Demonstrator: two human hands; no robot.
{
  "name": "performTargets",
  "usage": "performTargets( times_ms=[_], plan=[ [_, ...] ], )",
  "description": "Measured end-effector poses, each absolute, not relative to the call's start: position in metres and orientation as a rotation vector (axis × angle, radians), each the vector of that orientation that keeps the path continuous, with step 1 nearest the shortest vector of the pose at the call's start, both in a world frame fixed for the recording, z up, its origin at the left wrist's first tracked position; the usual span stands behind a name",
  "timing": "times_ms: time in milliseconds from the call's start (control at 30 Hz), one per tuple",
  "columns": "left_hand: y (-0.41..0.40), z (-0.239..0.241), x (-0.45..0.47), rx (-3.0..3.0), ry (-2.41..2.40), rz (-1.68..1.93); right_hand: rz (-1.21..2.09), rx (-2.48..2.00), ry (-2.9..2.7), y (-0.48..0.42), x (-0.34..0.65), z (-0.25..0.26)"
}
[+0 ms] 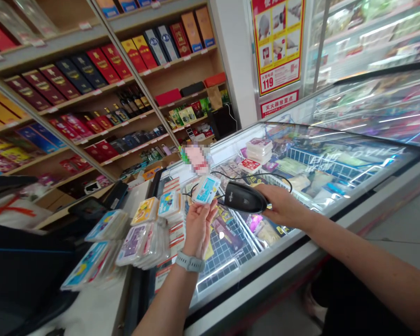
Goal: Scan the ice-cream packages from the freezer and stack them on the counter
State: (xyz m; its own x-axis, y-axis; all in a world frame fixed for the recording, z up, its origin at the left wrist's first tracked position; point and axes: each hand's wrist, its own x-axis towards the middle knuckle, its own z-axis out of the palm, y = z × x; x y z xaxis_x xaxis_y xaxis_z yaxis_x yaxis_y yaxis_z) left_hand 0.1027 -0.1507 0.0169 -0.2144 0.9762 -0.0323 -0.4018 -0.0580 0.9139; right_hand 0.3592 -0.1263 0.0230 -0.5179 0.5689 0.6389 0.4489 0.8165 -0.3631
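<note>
Above the freezer's glass top, my left hand point(198, 226) pinches a small flat pack point(206, 189) with a blue and white label by its lower edge. From the right, my right hand point(283, 205) is wrapped round a black handheld barcode scanner point(245, 198), its head pointing left at the pack with a small gap between them. The scanner's dark cable point(266, 175) loops over the glass. Left of my left hand stand stacks of similar flat packs: blue ones point(171, 205), an orange one point(145, 210) and purple ones point(135, 240).
A chest freezer point(266, 296) with wire baskets of packaged food runs to the right. More flat packs point(257, 149) lie on its glass. A dark monitor point(21, 270) stands at the near left. Shelves of boxed bottles point(108, 65) line the back wall.
</note>
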Motion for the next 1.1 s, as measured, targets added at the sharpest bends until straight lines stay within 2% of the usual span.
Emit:
performTargets(
  times_ms=[867, 1100],
  plan=[
    [-0.15, 0.014, 0.103, 0.764, 1.046, 1.577, 0.127, -0.715, -2.255, -0.129, 0.358, 0.028],
    [-0.149, 0.025, 0.099, 0.968, 1.202, 1.67, 0.13, -0.716, -2.199, -0.128, 0.359, 0.028]
  ],
)
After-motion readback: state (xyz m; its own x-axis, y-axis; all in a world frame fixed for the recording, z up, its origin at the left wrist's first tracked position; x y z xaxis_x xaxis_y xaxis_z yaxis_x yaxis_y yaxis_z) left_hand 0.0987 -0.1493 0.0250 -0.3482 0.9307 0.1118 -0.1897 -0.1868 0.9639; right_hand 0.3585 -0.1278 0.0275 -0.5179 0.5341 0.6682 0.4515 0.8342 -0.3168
